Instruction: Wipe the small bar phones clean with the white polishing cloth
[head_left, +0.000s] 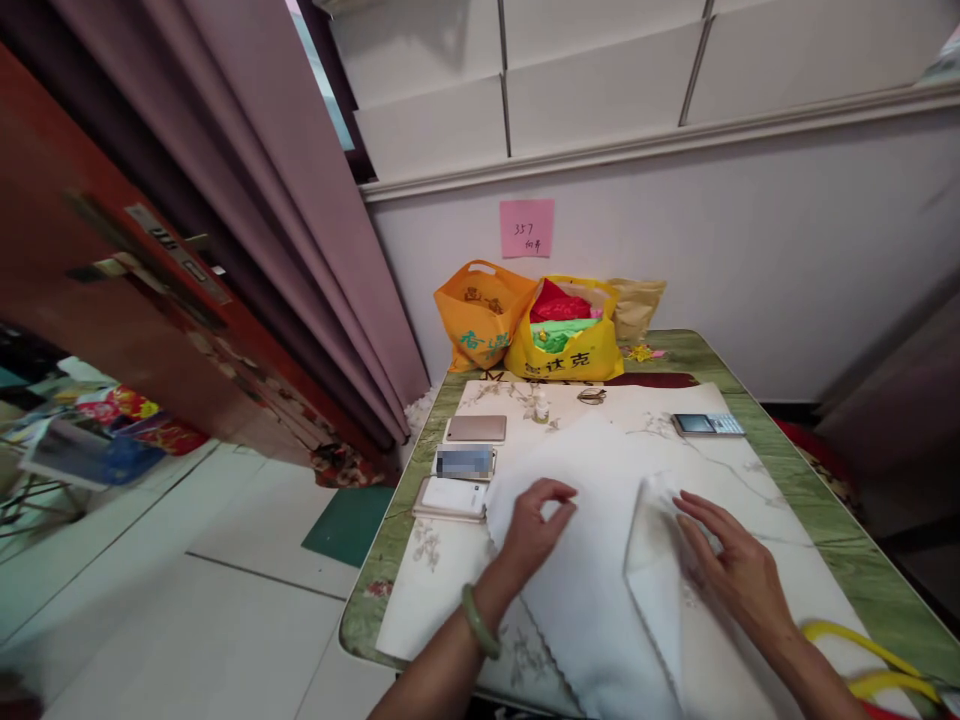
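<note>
A white cloth (592, 570) lies spread on the table (847, 560), its right part folded over into a flap (656, 560). My left hand (534, 532), with a green bangle on the wrist, rests on the cloth with thumb and fingers curled in a pinch on the fabric. My right hand (731, 565) lies flat with fingers stretched out, pressing on the folded flap.
Three phones (465, 462) lie in a column at the table's left; another phone (709, 424) lies at the right. Orange (480, 320) and yellow (570, 350) bags stand at the far edge below a pink note (526, 227). A small bottle (541, 409) stands near them. Yellow straps (870, 660) lie at the right.
</note>
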